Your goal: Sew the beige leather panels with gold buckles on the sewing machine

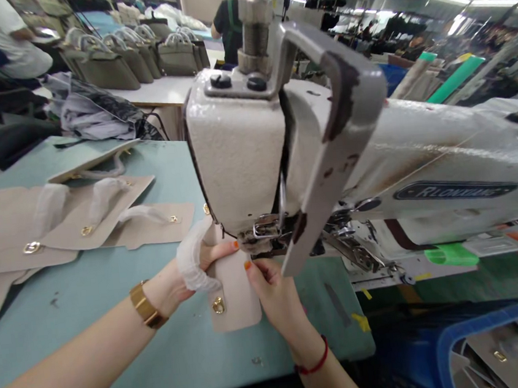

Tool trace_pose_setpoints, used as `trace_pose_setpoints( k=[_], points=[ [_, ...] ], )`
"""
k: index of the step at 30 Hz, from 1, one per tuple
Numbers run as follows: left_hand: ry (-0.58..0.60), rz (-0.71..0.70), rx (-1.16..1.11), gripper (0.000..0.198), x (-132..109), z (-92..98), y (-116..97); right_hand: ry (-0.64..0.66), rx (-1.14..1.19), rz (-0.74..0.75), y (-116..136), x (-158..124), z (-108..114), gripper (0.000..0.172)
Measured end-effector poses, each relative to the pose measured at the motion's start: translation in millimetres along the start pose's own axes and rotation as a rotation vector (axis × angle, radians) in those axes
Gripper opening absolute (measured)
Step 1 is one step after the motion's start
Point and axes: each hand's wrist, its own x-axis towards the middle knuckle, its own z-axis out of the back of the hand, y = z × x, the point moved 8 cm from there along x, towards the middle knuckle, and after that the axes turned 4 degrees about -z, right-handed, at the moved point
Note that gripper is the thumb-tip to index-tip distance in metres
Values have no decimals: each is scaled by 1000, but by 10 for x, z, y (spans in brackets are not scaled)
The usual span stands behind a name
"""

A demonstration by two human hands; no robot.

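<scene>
A beige bag panel with gold hardware lies under the head of a sewing machine. My left hand reaches through the white-wrapped handle of the panel. Its thumb lies along the top near the presser foot, and its other fingers are mostly hidden. On the panel's right edge, my right hand pinches the piece between thumb and curled fingers, just below the machine's foot. The needle area is largely hidden behind the metal parts.
More beige panels with wrapped handles lie left on the green table. A blue crate holding similar pieces stands at lower right. Several grey-green handbags stand on a white table behind. Other people are in the background.
</scene>
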Motion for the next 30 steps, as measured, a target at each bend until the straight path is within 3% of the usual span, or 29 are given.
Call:
trace_pose_setpoints(
  k=[10, 19, 25, 30],
  points=[
    [-44, -10, 55, 61, 41, 22, -27, 12, 22, 12, 101, 42, 12, 36],
    [0, -26, -69, 53, 55, -2, -23, 0, -11, 3, 87, 36, 5, 34],
    [-15, -11, -45, 51, 49, 12, 10, -46, -153, 46, 134, -20, 57, 35],
    [-8, -3, -61, 54, 63, 44, 82, 10, -269, 60, 160, -82, 71, 37]
  ],
)
